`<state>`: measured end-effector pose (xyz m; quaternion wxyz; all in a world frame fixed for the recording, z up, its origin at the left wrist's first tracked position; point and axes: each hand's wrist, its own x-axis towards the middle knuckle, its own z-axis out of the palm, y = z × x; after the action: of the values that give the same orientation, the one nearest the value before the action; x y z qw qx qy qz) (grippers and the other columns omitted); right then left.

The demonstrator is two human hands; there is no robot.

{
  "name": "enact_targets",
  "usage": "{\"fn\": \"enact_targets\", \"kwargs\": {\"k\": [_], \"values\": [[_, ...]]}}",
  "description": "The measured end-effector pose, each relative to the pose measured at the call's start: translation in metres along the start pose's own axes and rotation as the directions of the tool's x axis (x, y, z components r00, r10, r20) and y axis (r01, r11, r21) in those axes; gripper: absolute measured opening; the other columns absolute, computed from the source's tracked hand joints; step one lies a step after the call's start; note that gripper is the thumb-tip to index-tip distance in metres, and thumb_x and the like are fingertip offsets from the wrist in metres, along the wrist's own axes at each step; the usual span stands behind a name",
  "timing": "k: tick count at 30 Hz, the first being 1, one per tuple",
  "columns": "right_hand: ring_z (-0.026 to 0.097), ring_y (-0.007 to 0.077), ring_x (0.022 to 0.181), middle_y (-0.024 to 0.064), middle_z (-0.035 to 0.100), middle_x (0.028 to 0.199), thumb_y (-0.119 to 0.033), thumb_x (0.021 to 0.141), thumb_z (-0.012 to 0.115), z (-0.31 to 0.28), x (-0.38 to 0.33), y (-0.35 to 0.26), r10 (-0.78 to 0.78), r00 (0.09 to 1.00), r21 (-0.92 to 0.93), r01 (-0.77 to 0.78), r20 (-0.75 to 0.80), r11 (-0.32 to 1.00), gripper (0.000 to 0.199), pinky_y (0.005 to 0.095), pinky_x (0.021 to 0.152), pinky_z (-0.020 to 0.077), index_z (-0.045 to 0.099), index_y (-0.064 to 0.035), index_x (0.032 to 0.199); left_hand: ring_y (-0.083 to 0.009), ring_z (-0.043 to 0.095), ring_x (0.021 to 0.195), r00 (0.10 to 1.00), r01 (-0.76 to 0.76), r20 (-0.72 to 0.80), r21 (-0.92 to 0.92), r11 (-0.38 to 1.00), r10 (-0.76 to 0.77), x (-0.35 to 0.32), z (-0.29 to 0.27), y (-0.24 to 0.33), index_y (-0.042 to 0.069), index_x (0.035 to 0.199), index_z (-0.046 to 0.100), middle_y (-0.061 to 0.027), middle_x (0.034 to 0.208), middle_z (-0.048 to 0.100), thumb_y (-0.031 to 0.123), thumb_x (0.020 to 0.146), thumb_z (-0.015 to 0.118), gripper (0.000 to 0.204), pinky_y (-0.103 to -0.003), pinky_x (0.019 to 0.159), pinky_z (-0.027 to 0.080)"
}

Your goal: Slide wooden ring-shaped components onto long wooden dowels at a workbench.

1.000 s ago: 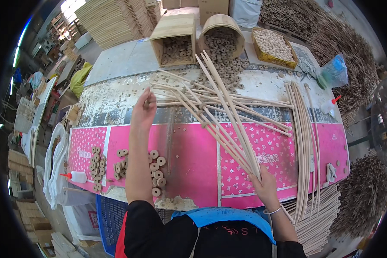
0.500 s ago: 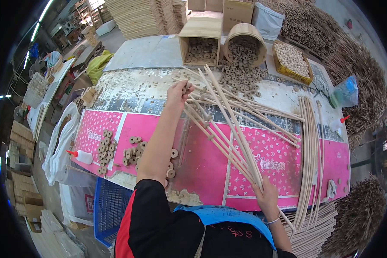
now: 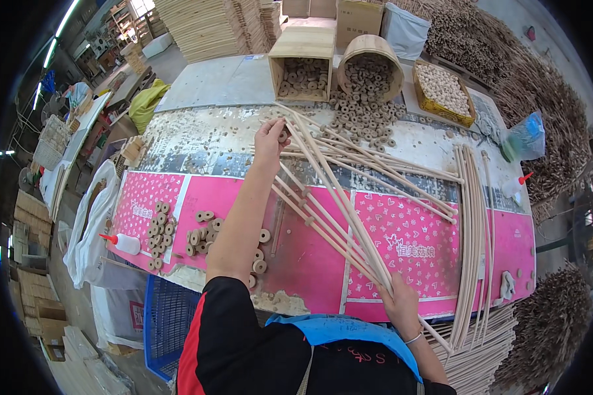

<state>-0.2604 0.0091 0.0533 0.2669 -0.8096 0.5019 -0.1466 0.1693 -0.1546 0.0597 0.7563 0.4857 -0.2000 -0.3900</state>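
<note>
My left hand (image 3: 268,146) is closed on a small wooden ring (image 3: 283,136) at the far ends of several thin wooden rods. Lower right, my right hand (image 3: 400,303) wraps round the near part of these pale wooden rods (image 3: 341,201), which slant up and to the left. Beneath them, other rods carrying rings (image 3: 310,221) lie across the pink sheet (image 3: 303,263). Loose wooden rings (image 3: 158,227) form a cluster at the left, and more lie beside my left forearm. How the rod tips meet the ring is partly hidden by my fingers.
A wooden box (image 3: 302,43) and a round wooden tub (image 3: 373,46) spill rings at the back. A yellow crate (image 3: 471,120) holds pale balls. Bundled rods (image 3: 469,243) lie at right. Red-tipped glue bottles (image 3: 126,243) stand on both sides; a blue basket (image 3: 153,329) sits below left.
My left hand has shifted slightly left and the rods' far ends have swung left with it. My right hand has moved slightly left and down, still gripping the rods.
</note>
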Motion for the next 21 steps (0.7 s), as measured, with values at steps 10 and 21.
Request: {"fn": "enact_targets", "kwargs": {"k": [10,21], "values": [[0.062,0.039,0.059,0.0189,0.058,0.064,-0.019,0.093,0.067,0.002,0.0,0.002,-0.005,0.999,-0.135,0.0,-0.04,0.991,0.024,0.0469,0.05,0.0451,0.054,-0.0028,0.105,-0.0062,0.056,0.064,1.0,0.017,-0.003,-0.028,0.999,-0.017,0.0,-0.004,-0.004,0.005,0.097,0.067,0.0033,0.072,0.058,0.016,0.093,0.072,0.012,-0.023,0.057,0.05],[0.064,0.0375,0.067,0.0181,0.061,0.074,-0.014,0.091,0.066,0.003,0.003,-0.002,-0.022,0.996,-0.188,0.006,-0.083,0.982,0.024,0.0471,0.056,0.0481,0.053,-0.0022,0.108,-0.0088,0.063,0.068,0.997,-0.071,0.029,0.201,0.977,0.067,-0.002,-0.002,0.005,0.006,0.093,0.068,0.0022,0.075,0.061,0.02,0.092,0.073,0.015,-0.023,0.056,0.048]]}}
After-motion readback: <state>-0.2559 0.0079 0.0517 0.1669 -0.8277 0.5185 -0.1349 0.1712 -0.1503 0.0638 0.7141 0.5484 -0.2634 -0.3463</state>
